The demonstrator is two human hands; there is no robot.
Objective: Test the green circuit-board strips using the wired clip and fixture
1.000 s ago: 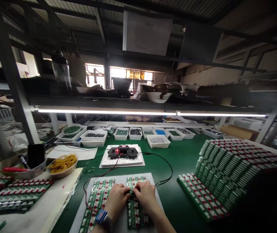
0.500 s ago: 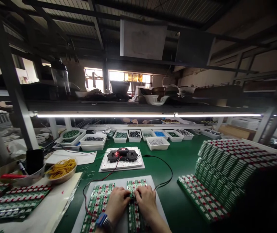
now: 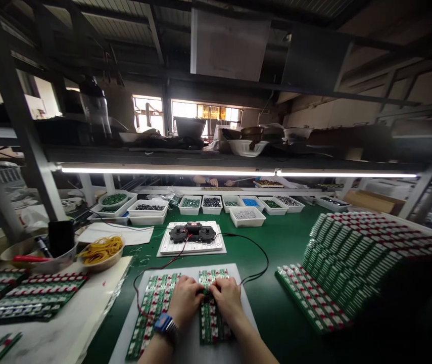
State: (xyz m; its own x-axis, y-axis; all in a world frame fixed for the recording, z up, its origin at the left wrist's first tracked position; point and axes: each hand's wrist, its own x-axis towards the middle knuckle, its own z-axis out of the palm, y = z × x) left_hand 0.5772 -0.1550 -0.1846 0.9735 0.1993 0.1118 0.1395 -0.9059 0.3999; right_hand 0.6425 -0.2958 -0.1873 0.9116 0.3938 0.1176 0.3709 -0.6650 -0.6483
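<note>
Two bare hands were bent over a PCB strip stack (image 3: 211,316) on a white sheet (image 3: 191,349), head view. L hand (image 3: 185,302), w/ dark wristwatch (image 3: 165,325), and R hand (image 3: 228,298) met over the stack's top. Fingers (image 3: 205,291) curled down, pressed close together; can't tell if pinching anything. 2nd PCB strip stack (image 3: 153,314) lay at 9 o'clock, just beside L hand.

At 12 o'clock: black test unit (image 3: 192,232) on white tray (image 3: 191,246), red readout too small to read. Red and black wires (image 3: 255,258) ran from it toward the sheet. Further on, white parts tubs (image 3: 246,217) in a row.

At 10 o'clock: yellow rubber bands (image 3: 102,250) in a bowl, black cup (image 3: 61,237) beside it. At 9 o'clock: more PCB boards (image 3: 36,303). At 3 o'clock: big PCB board stacks (image 3: 337,273). Across bench at 12 o'clock: co-worker's hands (image 3: 211,181).
</note>
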